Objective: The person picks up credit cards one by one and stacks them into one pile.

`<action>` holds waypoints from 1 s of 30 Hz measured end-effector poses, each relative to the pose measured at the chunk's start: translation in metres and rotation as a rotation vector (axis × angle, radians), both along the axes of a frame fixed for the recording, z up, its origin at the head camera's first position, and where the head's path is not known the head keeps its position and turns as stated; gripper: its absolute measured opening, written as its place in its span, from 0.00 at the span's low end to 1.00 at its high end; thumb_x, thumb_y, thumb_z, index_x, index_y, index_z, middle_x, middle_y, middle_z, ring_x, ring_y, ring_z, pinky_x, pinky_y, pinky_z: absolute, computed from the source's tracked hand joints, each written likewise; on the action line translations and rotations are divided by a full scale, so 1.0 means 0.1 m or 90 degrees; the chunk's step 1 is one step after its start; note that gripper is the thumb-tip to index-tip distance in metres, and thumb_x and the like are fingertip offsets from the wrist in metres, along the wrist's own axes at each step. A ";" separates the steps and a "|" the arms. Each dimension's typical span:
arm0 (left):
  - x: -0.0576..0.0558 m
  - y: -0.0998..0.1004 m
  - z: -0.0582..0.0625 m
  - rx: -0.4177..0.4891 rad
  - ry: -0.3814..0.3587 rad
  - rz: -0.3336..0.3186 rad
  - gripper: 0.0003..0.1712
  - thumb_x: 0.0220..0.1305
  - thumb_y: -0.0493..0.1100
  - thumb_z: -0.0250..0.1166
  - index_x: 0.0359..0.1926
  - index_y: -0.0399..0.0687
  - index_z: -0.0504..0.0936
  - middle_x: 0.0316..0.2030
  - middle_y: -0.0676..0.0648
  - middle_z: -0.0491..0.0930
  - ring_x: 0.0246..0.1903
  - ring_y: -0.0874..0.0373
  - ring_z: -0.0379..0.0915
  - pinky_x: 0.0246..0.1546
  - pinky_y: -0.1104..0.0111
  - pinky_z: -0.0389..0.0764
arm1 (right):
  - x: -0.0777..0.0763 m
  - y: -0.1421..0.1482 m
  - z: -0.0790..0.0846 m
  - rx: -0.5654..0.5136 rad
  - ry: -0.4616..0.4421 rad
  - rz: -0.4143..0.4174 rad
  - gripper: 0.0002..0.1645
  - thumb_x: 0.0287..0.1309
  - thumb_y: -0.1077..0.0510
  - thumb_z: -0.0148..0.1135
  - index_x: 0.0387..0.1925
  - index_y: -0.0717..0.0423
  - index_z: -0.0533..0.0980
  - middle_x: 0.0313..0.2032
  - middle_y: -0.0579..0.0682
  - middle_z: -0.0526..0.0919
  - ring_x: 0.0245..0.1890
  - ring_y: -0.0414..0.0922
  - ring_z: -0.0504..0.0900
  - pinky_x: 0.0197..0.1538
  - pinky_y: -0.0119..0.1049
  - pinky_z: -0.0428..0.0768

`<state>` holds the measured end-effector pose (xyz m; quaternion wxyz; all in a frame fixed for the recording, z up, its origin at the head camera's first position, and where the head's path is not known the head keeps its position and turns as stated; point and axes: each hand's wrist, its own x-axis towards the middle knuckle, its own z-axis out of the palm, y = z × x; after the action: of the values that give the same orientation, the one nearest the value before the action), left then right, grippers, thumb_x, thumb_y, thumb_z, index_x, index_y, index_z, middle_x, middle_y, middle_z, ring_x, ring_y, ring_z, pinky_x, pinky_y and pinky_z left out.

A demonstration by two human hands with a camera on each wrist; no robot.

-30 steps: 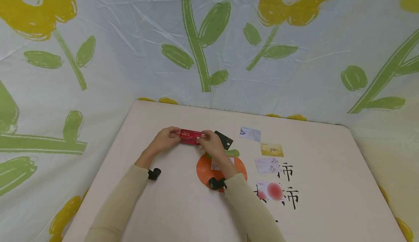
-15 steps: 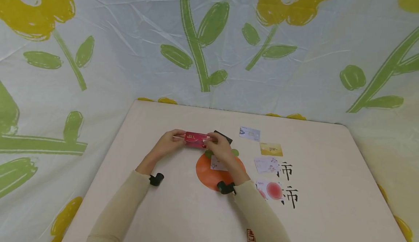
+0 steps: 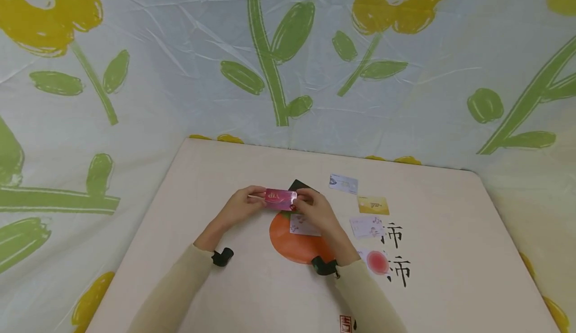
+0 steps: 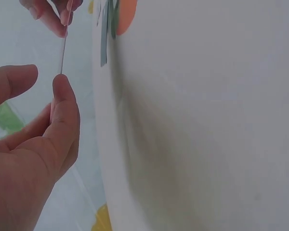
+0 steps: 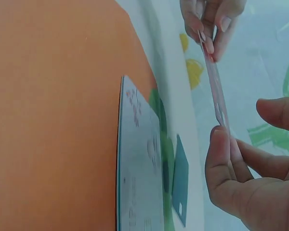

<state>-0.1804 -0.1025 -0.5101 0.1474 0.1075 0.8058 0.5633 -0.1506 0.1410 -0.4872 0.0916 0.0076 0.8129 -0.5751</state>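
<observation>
Over the table, both hands hold one glossy red-pink VIP card (image 3: 280, 199) by its short ends. My left hand (image 3: 238, 208) grips its left end, and my right hand (image 3: 319, 213) grips the right end. Seen nearly edge-on in the right wrist view, the card (image 5: 215, 86) spans the gap between the two hands' fingertips. In the left wrist view it is a thin strip. A black card (image 3: 297, 185) lies just behind it, partly covered. Nearer to me, a pale card with a blossom print (image 3: 302, 225) lies on the printed orange fruit (image 3: 283, 243).
To the right, a loose column of cards lies flat: a silver-blue card (image 3: 343, 183), a gold card (image 3: 373, 205), a pale floral card (image 3: 365, 226) and a card with a red circle (image 3: 377, 263). Flower-printed cloth (image 3: 180, 73) rises behind the table.
Both hands have carried the red-pink card rightward and a little toward me. It now overlaps the black card's front in the head view. The other cards stay put.
</observation>
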 end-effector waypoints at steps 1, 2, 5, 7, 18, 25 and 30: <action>0.02 0.02 0.01 0.007 -0.002 -0.001 0.24 0.65 0.37 0.65 0.62 0.37 0.76 0.54 0.43 0.80 0.51 0.50 0.80 0.52 0.61 0.79 | 0.01 0.02 0.00 -0.004 0.000 0.001 0.24 0.68 0.60 0.61 0.62 0.64 0.73 0.48 0.56 0.80 0.47 0.50 0.81 0.52 0.43 0.80; 0.03 0.04 0.01 0.014 -0.002 -0.002 0.24 0.65 0.36 0.65 0.62 0.37 0.76 0.54 0.43 0.80 0.51 0.50 0.80 0.51 0.61 0.79 | 0.03 0.04 0.00 -0.008 0.001 0.003 0.24 0.68 0.60 0.61 0.62 0.65 0.73 0.48 0.56 0.79 0.47 0.51 0.81 0.52 0.43 0.80; 0.07 0.10 0.00 0.031 0.003 -0.011 0.24 0.65 0.35 0.64 0.61 0.36 0.77 0.54 0.42 0.80 0.50 0.50 0.80 0.51 0.61 0.79 | 0.08 0.11 -0.01 -0.010 -0.006 0.000 0.23 0.68 0.59 0.61 0.61 0.63 0.74 0.47 0.57 0.79 0.46 0.52 0.81 0.53 0.44 0.80; 0.08 0.14 -0.01 0.039 0.004 -0.021 0.24 0.64 0.35 0.64 0.61 0.36 0.77 0.54 0.42 0.80 0.50 0.50 0.80 0.51 0.61 0.79 | 0.11 0.16 -0.03 -0.004 -0.009 0.001 0.23 0.68 0.58 0.61 0.61 0.63 0.74 0.47 0.57 0.79 0.46 0.52 0.81 0.53 0.44 0.80; 0.17 0.32 -0.07 0.043 -0.015 -0.056 0.24 0.63 0.36 0.65 0.60 0.37 0.78 0.49 0.45 0.83 0.49 0.52 0.81 0.48 0.63 0.81 | 0.23 0.37 -0.12 -0.015 -0.020 -0.003 0.25 0.69 0.57 0.61 0.62 0.66 0.73 0.50 0.60 0.80 0.49 0.55 0.81 0.53 0.46 0.80; 0.21 0.41 -0.10 0.038 -0.007 -0.075 0.23 0.64 0.38 0.66 0.59 0.35 0.77 0.49 0.45 0.82 0.49 0.52 0.80 0.49 0.63 0.81 | 0.29 0.47 -0.13 -0.002 -0.023 -0.010 0.24 0.69 0.56 0.61 0.61 0.65 0.73 0.49 0.59 0.80 0.47 0.55 0.81 0.53 0.45 0.81; 0.23 0.47 -0.12 0.020 -0.011 -0.082 0.23 0.65 0.40 0.66 0.60 0.36 0.77 0.49 0.46 0.82 0.49 0.52 0.79 0.50 0.63 0.80 | 0.34 0.53 -0.12 0.003 -0.021 -0.006 0.22 0.70 0.57 0.59 0.60 0.65 0.74 0.48 0.59 0.80 0.47 0.55 0.80 0.53 0.47 0.80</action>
<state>-0.1572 -0.0550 -0.5223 0.1889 0.1568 0.7868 0.5663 -0.1167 0.1944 -0.4994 0.1024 0.0215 0.8124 -0.5737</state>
